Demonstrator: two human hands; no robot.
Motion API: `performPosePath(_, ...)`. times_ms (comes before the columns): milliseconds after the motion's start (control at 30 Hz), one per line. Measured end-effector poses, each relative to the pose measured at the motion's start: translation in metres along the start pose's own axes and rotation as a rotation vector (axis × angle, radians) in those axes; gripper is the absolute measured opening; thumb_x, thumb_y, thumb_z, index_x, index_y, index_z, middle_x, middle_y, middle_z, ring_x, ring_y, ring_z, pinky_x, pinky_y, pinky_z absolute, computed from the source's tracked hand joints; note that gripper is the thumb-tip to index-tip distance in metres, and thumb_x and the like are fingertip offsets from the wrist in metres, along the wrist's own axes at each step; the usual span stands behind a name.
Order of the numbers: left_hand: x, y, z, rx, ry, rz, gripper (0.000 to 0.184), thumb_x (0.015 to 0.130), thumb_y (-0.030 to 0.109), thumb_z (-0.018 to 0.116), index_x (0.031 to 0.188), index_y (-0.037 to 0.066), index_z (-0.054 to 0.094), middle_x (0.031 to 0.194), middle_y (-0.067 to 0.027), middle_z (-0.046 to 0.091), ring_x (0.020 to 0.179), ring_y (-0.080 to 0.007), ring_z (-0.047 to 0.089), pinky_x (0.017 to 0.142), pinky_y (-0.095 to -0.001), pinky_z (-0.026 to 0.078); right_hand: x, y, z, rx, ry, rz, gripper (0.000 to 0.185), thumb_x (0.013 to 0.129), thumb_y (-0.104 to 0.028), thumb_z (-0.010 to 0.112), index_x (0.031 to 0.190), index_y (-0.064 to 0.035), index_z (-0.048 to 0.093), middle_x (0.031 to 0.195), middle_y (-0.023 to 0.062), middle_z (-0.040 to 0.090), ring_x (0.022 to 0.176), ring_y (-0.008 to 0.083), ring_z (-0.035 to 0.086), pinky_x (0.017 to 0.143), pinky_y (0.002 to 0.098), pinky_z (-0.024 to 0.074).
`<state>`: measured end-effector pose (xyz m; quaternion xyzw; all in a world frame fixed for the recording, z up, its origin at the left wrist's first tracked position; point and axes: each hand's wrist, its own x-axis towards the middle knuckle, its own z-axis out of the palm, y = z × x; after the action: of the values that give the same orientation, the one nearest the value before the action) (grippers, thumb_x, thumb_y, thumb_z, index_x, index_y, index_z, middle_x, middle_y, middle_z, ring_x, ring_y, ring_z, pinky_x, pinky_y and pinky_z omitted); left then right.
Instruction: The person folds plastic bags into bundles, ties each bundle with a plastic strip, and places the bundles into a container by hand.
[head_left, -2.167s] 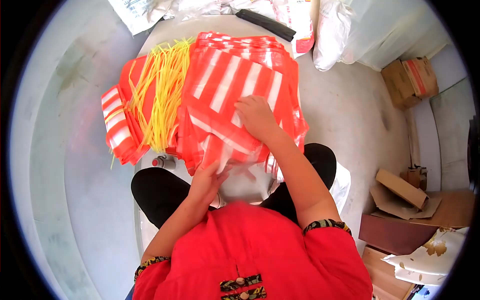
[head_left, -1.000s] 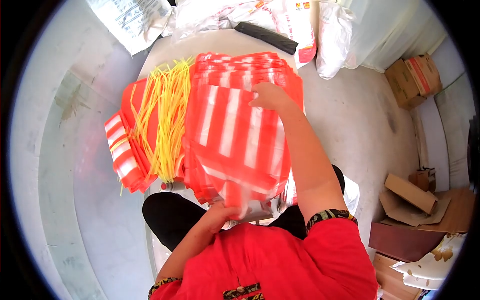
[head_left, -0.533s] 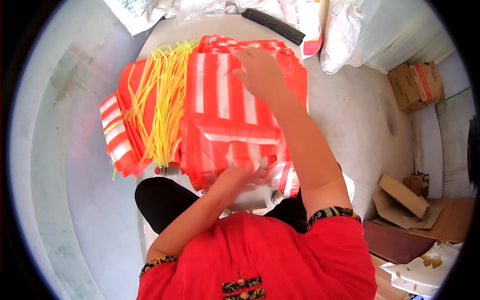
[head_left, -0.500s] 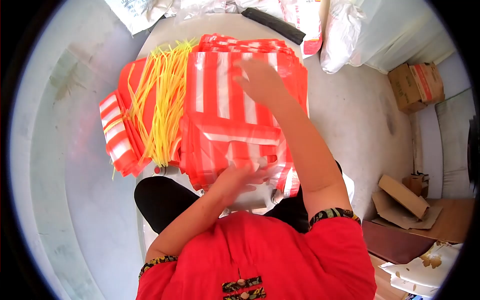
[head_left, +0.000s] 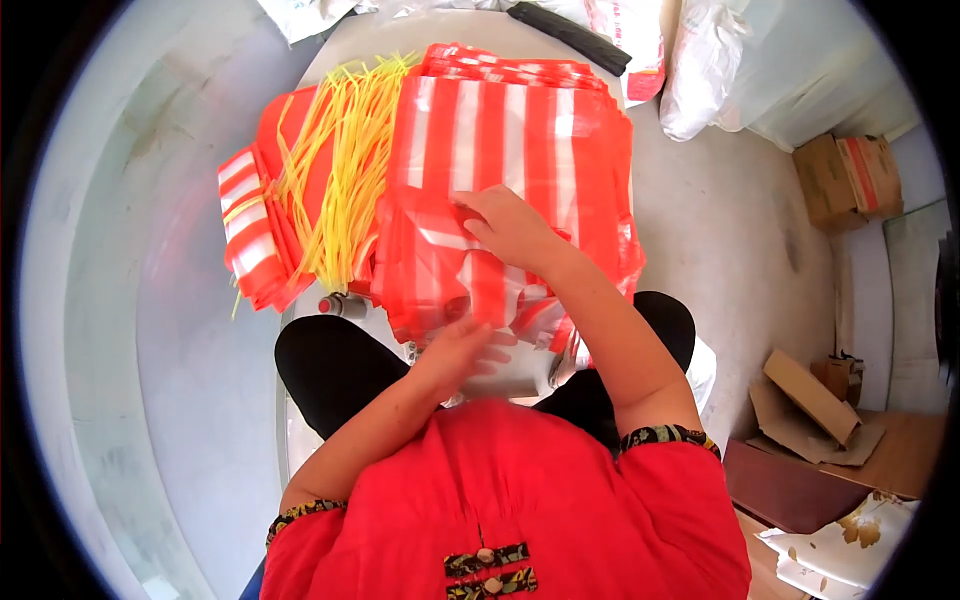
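A thick stack of red-and-white striped plastic bags [head_left: 545, 140] lies in front of me, its near edge crumpled and partly folded back. My right hand [head_left: 508, 228] rests on top of the stack, fingers apart, near the fold in the upper bag. Just off the near edge is my left hand [head_left: 462, 355], its fingers spread and slightly blurred, with nothing seen in them. Left of the stack lies a loose bunch of yellow strips [head_left: 345, 170]. Beside that is a folded bundle of striped bags [head_left: 247, 225] with a yellow strip around it.
A black rolled item [head_left: 570, 37] lies at the table's far edge, near a white plastic bag [head_left: 703, 70]. Cardboard boxes [head_left: 848, 183] stand at the right, with flattened cardboard [head_left: 810, 410] nearer. A small red-ended cylinder [head_left: 342, 305] sits below the yellow strips.
My right hand has moved back toward me from the far part of the stack. My left hand has drawn away from the near edge. The view has shifted slightly.
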<state>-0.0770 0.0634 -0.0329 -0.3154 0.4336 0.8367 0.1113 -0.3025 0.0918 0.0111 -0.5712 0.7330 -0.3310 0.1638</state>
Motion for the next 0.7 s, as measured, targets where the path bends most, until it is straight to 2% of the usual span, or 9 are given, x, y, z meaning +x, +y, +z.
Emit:
performPosePath(267, -0.005, -0.004, 0.0, -0.051, 0.085, 0.077, 0.031, 0.109, 0.029, 0.05, 0.133, 0.009, 0.055, 0.131, -0.0072, 0.066, 0.105, -0.0201, 0.066, 0.084, -0.0338, 0.052, 0.002, -0.026, 0.005, 0.067, -0.19, 0.031, 0.046, 0.099, -0.012, 0.055, 0.145, -0.0056, 0.053, 0.131, 0.0224, 0.061, 0.124, 0.0376, 0.055, 0.108, 0.0448, 0.0434)
performPosePath(367, -0.007, -0.002, 0.001, -0.024, 0.098, 0.096, 0.032, 0.108, 0.029, 0.052, 0.133, 0.01, 0.055, 0.131, -0.0043, 0.064, 0.106, -0.0197, 0.066, 0.084, -0.0333, 0.052, -0.002, -0.019, 0.011, 0.056, -0.138, -0.037, 0.047, 0.099, -0.011, 0.054, 0.146, -0.0054, 0.052, 0.134, 0.0225, 0.058, 0.125, 0.0375, 0.055, 0.109, 0.0443, 0.0429)
performPosePath(467, -0.007, -0.003, 0.001, -0.044, 0.082, 0.105, 0.033, 0.107, 0.029, 0.055, 0.134, 0.01, 0.055, 0.13, -0.0029, 0.063, 0.107, -0.0193, 0.066, 0.084, -0.0329, 0.052, 0.0, -0.024, 0.014, 0.081, -0.225, -0.085, 0.047, 0.099, -0.01, 0.054, 0.146, -0.0057, 0.052, 0.138, 0.0222, 0.057, 0.13, 0.0366, 0.053, 0.111, 0.043, 0.0417)
performPosePath(567, -0.007, -0.002, 0.003, -0.065, 0.08, 0.119, 0.031, 0.106, 0.029, 0.057, 0.132, 0.011, 0.056, 0.129, -0.0021, 0.063, 0.107, -0.019, 0.066, 0.084, -0.0325, 0.052, -0.003, -0.028, 0.025, 0.075, -0.155, -0.194, 0.049, 0.096, -0.011, 0.058, 0.144, -0.0066, 0.055, 0.141, 0.02, 0.058, 0.132, 0.0356, 0.054, 0.113, 0.0436, 0.0417)
performPosePath(667, -0.006, 0.0, 0.004, -0.055, 0.082, 0.128, 0.028, 0.106, 0.029, 0.057, 0.127, 0.011, 0.057, 0.125, -0.0016, 0.062, 0.108, -0.0187, 0.066, 0.083, -0.0321, 0.051, -0.007, -0.039, 0.014, 0.103, -0.188, -0.038, 0.048, 0.096, -0.009, 0.056, 0.145, -0.0066, 0.054, 0.145, 0.0188, 0.055, 0.135, 0.0347, 0.051, 0.114, 0.0412, 0.0401)
performPosePath(700, -0.005, 0.0, 0.004, -0.057, 0.094, 0.13, 0.027, 0.106, 0.029, 0.057, 0.126, 0.011, 0.057, 0.123, -0.0014, 0.063, 0.107, -0.0186, 0.067, 0.082, -0.032, 0.051, -0.012, -0.035, 0.011, 0.108, -0.157, -0.047, 0.048, 0.096, -0.01, 0.057, 0.144, -0.0066, 0.055, 0.145, 0.0184, 0.055, 0.135, 0.0346, 0.051, 0.114, 0.0413, 0.0405)
